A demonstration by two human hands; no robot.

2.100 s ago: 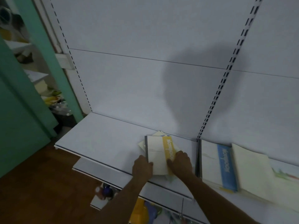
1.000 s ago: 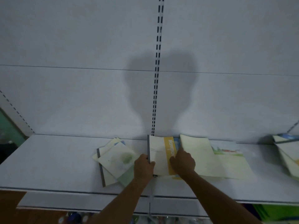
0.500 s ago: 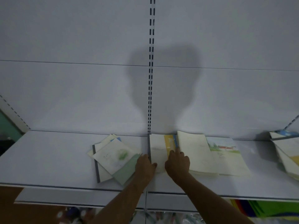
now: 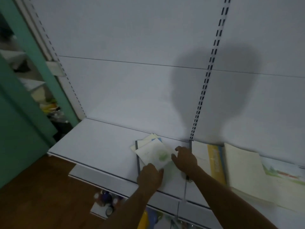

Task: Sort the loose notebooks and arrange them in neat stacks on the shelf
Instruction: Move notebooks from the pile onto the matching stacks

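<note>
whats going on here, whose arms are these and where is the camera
The camera sits on a person's head, looking forward and down, so the two bare arms are that person's own. No robot is involved. They stand at a white shelf with a slotted back wall. Both hands are on a messy pile of notebooks: the left hand at its near edge, the right hand at its right side. Neither has lifted anything; whether the fingers grip is unclear. To the right lie a yellow-striped notebook and a cream notebook, overlapping.

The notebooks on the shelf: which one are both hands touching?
The tilted white notebook with the green mark, atop the messy left pile; the yellow-striped one lies untouched.
</note>
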